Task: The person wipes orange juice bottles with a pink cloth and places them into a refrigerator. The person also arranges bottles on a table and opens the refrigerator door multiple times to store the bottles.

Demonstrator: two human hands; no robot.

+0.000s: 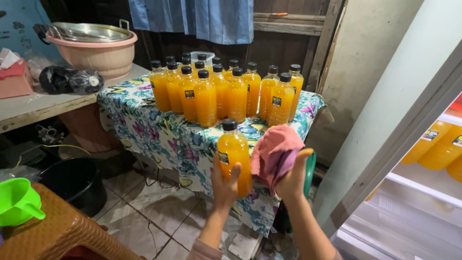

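My left hand [224, 183] grips a plastic bottle of orange juice [234, 153] with a black cap, held upright in front of me. My right hand [293, 179] holds a pink cloth [274, 150] right beside the bottle, touching its side. Behind them, several more orange juice bottles [226, 94] with black caps stand clustered on a small table covered by a floral cloth [159, 132].
An open fridge [423, 159] at the right holds more orange bottles [440, 147] on its shelf. A pink basin with a metal lid [96, 48] sits on a bench at the left. A green funnel [17, 202] rests on a brown plastic stool [62, 231]. A black bucket [74, 183] stands on the tiled floor.
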